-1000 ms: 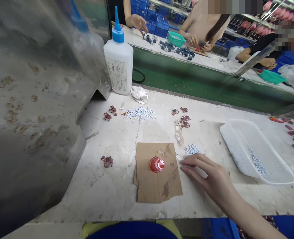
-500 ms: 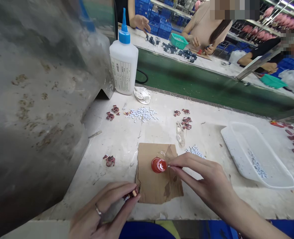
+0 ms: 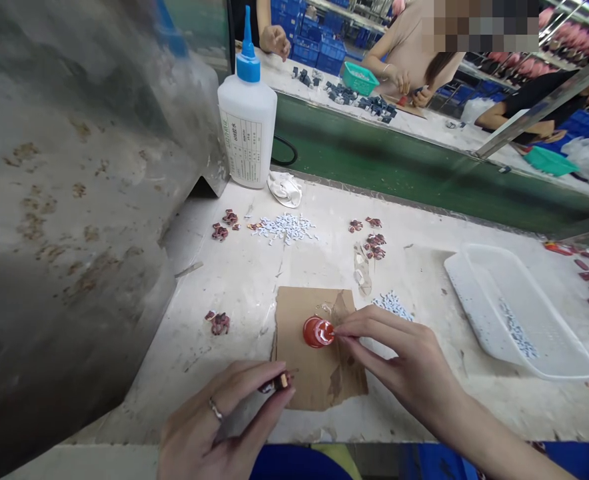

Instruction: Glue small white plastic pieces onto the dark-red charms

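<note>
My left hand (image 3: pixel 229 417) pinches a small dark reddish-brown figurine part (image 3: pixel 276 382) with a tan patch, just over the near left edge of the cardboard piece (image 3: pixel 294 307). On that cardboard stands a small red cup (image 3: pixel 314 332) with a shiny, wet-looking opening. My right hand (image 3: pixel 399 353) is closed at the cup's right rim, thumb and forefinger pinched on a tiny pale piece, mostly hidden by the fingertips. Behind this hand lies a small heap of pale blue-white pieces (image 3: pixel 393 305). Similar brown parts (image 3: pixel 219 324) lie left of the cardboard.
A white glue bottle (image 3: pixel 247 133) with a blue nozzle stands at the back left beside a crumpled white wad (image 3: pixel 285 189). More pale pieces (image 3: pixel 285 228) lie behind the cardboard. At right sits a white tray (image 3: pixel 479 320). A large metal housing (image 3: pixel 74 200) blocks the left. Co-workers sit across.
My left hand has moved right and slightly up with the brown part, now over the cardboard's edge. My right fingertips have shifted slightly left, closer to the cup's opening.
</note>
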`<action>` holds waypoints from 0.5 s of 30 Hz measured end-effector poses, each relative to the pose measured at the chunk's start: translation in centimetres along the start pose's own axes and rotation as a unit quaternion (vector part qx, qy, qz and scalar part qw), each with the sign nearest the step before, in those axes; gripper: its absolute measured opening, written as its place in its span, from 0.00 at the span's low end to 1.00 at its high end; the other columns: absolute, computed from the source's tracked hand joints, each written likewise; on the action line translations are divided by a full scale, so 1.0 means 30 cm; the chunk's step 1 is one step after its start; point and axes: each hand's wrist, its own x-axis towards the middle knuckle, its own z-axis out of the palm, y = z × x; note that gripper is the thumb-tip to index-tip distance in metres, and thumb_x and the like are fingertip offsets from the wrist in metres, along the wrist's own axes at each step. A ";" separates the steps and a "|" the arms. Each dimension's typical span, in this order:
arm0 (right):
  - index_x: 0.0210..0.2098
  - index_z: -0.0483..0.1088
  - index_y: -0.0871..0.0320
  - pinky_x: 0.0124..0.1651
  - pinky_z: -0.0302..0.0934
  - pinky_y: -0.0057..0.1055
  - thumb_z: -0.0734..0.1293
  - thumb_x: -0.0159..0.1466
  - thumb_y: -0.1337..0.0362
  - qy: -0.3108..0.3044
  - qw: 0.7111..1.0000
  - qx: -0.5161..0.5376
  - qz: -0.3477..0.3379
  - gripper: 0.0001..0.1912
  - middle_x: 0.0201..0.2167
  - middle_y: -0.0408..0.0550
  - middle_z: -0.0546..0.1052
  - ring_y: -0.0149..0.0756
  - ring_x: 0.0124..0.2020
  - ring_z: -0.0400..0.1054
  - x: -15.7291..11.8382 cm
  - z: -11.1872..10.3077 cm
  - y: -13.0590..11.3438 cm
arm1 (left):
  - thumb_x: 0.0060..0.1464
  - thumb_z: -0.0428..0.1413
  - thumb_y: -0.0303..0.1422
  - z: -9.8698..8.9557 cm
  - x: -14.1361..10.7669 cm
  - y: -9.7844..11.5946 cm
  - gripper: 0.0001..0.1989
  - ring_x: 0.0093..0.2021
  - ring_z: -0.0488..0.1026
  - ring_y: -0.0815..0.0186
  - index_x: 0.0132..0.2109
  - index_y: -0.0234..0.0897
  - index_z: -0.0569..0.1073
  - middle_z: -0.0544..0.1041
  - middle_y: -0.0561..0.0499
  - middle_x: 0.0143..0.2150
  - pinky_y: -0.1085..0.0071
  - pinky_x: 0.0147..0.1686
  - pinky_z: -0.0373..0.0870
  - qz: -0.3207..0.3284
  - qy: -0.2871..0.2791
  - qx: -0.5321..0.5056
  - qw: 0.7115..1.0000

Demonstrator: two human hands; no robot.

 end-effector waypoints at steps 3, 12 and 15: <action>0.44 0.77 0.53 0.40 0.73 0.29 0.68 0.68 0.75 0.023 0.999 0.029 0.007 0.11 0.38 0.45 0.82 0.33 0.39 0.78 -0.002 -0.003 -0.014 | 0.61 0.61 0.26 0.006 0.014 0.012 0.11 0.40 0.81 0.79 0.49 0.44 0.75 0.82 0.61 0.43 0.90 0.48 0.75 0.031 -0.009 0.003 0.999; 0.38 0.76 0.56 0.36 0.75 0.29 0.70 0.63 0.78 0.068 0.978 0.196 0.001 0.10 0.34 0.47 0.81 0.34 0.35 0.78 -0.010 0.034 -0.136 | 0.60 0.62 0.25 0.019 0.012 0.039 0.13 0.41 0.81 0.79 0.50 0.44 0.75 0.81 0.59 0.44 0.90 0.48 0.76 0.053 -0.050 -0.028 0.997; 0.39 0.77 0.57 0.37 0.76 0.28 0.70 0.62 0.79 0.065 0.972 0.224 0.001 0.12 0.35 0.48 0.83 0.33 0.36 0.79 -0.010 0.052 -0.142 | 0.59 0.63 0.25 0.025 0.013 0.042 0.13 0.41 0.81 0.77 0.50 0.44 0.76 0.81 0.59 0.44 0.88 0.47 0.78 0.045 -0.046 -0.048 0.997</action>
